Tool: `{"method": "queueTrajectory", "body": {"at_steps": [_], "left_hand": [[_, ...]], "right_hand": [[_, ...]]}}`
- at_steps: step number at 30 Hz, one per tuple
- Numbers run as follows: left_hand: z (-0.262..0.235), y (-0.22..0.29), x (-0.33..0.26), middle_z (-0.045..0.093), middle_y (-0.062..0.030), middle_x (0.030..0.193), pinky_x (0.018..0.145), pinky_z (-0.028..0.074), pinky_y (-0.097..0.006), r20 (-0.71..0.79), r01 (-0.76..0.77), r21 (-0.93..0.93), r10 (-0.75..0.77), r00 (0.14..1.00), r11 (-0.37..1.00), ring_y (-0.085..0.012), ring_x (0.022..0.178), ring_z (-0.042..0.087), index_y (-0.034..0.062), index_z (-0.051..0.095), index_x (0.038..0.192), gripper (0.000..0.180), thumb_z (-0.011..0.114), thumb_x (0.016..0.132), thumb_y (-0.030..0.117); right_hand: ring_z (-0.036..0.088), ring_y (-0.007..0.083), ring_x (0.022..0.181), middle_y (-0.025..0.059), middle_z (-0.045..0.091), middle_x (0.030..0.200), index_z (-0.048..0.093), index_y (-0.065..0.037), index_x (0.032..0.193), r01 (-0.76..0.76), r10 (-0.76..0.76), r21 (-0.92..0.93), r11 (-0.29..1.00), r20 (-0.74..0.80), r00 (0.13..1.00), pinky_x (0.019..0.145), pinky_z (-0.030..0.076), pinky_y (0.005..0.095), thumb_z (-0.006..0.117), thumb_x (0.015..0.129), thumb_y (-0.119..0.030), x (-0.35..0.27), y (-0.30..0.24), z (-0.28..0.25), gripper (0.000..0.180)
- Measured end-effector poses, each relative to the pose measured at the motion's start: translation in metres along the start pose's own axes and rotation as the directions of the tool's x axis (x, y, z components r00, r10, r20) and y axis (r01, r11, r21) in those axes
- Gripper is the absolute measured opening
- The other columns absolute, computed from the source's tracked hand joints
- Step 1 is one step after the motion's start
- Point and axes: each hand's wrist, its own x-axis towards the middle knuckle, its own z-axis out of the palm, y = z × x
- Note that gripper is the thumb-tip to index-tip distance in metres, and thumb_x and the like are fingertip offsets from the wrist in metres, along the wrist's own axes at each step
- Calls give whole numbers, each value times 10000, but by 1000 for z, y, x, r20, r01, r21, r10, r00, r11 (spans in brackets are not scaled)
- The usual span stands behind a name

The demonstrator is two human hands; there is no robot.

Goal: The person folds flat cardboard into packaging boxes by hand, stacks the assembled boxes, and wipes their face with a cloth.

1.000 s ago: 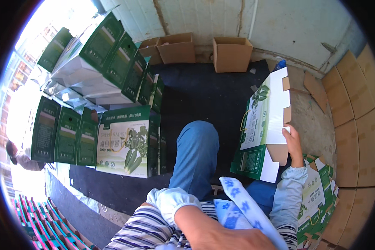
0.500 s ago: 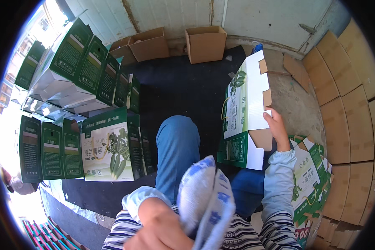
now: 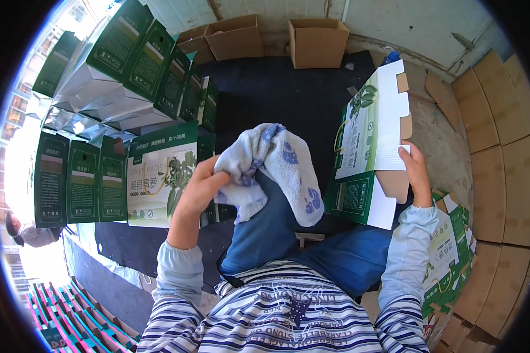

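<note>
A white towel (image 3: 297, 170) with blue patterns hangs in folds over my raised left knee, bunched at its upper left end. My left hand (image 3: 203, 185) is closed on that bunched end. On the right, my right hand (image 3: 416, 173) grips the white flap edge of a green and white carton (image 3: 359, 138). The carton stands tilted, with its flaps spread and a yellow cord handle on its printed side. Part of its lower end is behind my right knee.
Green printed boxes (image 3: 159, 176) stand in a stack on the left, on a black floor cloth (image 3: 265, 94). Flattened green cartons (image 3: 447, 247) lie by my right arm. Brown boxes (image 3: 483, 176) line the right wall. Open brown boxes (image 3: 318, 44) stand at the far wall.
My left hand has moved from close to my chest out over my left knee, carrying the towel with it. My right hand keeps its hold on the carton flap. The view has shifted.
</note>
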Motion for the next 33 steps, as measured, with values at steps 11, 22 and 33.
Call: {"method": "queueTrajectory", "body": {"at_steps": [11,22,33], "left_hand": [[96,-1,19,421,-253,1227,942,338,-457,-114,-119,922,554,825,368,-376,1125,435,-91,247,1295,1053,780,565,449],[95,90,-46,545,-167,1108,848,470,-346,108,-618,-76,623,775,782,-238,997,563,-72,467,1157,528,655,712,141],[147,137,-89,610,-168,986,831,475,-369,-114,-567,-800,879,464,196,-293,917,600,-8,564,1070,333,575,809,198]], "right_hand": [[545,110,823,60,607,919,547,38,1067,-30,29,37,999,31,999,750,429,249,507,868,-145,1,4,-2,273],[548,115,830,62,607,921,556,38,1053,-16,16,-8,1000,30,999,746,432,251,504,865,-142,-2,5,-3,266],[538,104,781,52,609,879,547,36,1055,-6,7,-35,999,30,1000,716,434,257,510,874,-150,-7,3,-3,263]]}}
